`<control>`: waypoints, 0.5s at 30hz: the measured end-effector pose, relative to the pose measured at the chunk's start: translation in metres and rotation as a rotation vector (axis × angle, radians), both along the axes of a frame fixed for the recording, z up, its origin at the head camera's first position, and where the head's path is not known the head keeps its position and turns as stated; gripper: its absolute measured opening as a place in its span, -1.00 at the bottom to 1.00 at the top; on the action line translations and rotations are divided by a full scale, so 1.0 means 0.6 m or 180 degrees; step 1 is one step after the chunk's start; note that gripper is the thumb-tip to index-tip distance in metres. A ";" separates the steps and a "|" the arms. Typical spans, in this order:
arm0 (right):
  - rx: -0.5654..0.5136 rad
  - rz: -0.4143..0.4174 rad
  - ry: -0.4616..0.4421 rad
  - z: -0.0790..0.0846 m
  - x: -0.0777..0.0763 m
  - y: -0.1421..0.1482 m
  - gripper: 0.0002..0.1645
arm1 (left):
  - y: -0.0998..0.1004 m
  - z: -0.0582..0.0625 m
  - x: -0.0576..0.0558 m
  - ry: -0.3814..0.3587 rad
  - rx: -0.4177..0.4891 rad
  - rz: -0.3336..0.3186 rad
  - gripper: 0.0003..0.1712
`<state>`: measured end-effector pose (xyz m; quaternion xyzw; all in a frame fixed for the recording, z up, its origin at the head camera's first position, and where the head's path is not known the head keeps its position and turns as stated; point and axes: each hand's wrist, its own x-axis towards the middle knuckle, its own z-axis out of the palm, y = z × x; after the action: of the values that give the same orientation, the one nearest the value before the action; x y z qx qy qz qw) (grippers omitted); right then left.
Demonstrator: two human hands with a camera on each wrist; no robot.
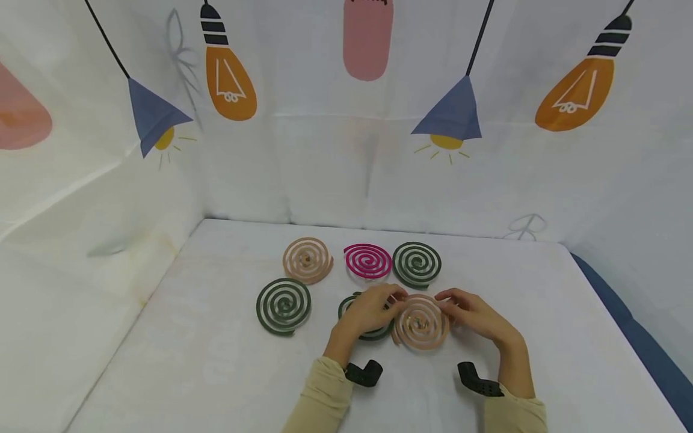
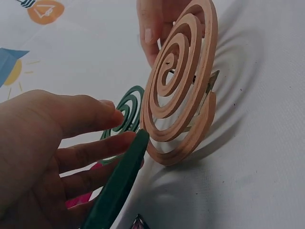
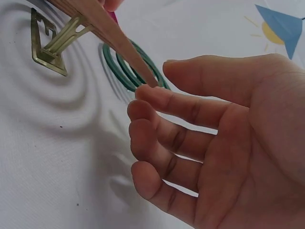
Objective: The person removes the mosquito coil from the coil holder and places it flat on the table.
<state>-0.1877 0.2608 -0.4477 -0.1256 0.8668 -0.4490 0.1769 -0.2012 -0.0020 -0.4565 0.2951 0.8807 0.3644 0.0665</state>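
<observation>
A tan mosquito coil (image 1: 407, 338) sits between my two hands, raised on a metal stand (image 3: 50, 52) that shows under it in the right wrist view. My left hand (image 1: 370, 310) has its fingertips at the coil's upper left edge, thumb and index finger slightly parted. At the opposite edge is my right hand (image 1: 479, 314); its index fingertip touches the rim, while the thumb stands apart. Beneath the left hand lies a green coil (image 1: 376, 334), partly hidden. Its edge crosses the left wrist view as a dark green bar (image 2: 119, 179).
Behind the hands, a pink coil (image 1: 368, 261) stands beside another green coil (image 1: 417, 264). To the left are a second tan coil (image 1: 307, 260) and a further green coil (image 1: 284, 306). A white cloth printed with lamps (image 1: 325, 156) backs the white table (image 1: 216, 373).
</observation>
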 end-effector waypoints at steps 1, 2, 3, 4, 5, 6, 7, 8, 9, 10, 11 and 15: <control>-0.0005 -0.0001 -0.0010 0.000 0.000 0.000 -0.62 | -0.001 0.000 0.001 0.0009 -0.0023 0.0027 -0.67; -0.0006 -0.0002 -0.0021 0.001 0.001 0.000 -0.62 | -0.002 -0.001 0.001 0.0026 -0.0038 0.0053 -0.67; 0.0000 -0.0002 -0.0031 0.001 0.001 0.001 -0.62 | -0.002 -0.002 0.001 0.0058 -0.0049 0.0075 -0.68; 0.0010 -0.0007 -0.0033 0.001 0.001 0.002 -0.62 | -0.002 -0.003 0.000 0.0091 -0.0054 0.0087 -0.69; 0.0017 0.0011 -0.0009 0.001 0.001 0.003 -0.61 | -0.002 -0.004 -0.001 0.0119 -0.0058 0.0092 -0.69; 0.0027 0.0016 0.0013 0.000 0.000 0.004 -0.61 | -0.001 -0.005 -0.002 0.0153 -0.0057 0.0098 -0.69; 0.0026 0.0019 0.0037 0.000 0.000 0.006 -0.61 | 0.000 -0.005 -0.002 0.0213 -0.0071 0.0102 -0.70; 0.0024 0.0019 0.0064 -0.001 -0.001 0.008 -0.60 | 0.002 -0.005 -0.003 0.0263 -0.0076 0.0099 -0.71; 0.0015 0.0023 0.0090 -0.001 -0.001 0.010 -0.60 | 0.003 -0.005 -0.003 0.0314 -0.0082 0.0101 -0.71; 0.0000 0.0028 0.0111 -0.002 -0.001 0.011 -0.61 | 0.005 -0.005 -0.003 0.0356 -0.0100 0.0108 -0.71; -0.0021 0.0043 0.0121 -0.002 -0.001 0.012 -0.61 | 0.006 -0.005 -0.002 0.0391 -0.0115 0.0125 -0.72; -0.0061 0.0100 0.0057 -0.002 -0.002 0.009 -0.62 | 0.007 -0.007 0.001 0.0513 -0.0233 0.0216 -0.72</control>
<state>-0.1888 0.2663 -0.4490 -0.1450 0.8619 -0.4533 0.1750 -0.2008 0.0023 -0.4608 0.2908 0.9055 0.3090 -0.0063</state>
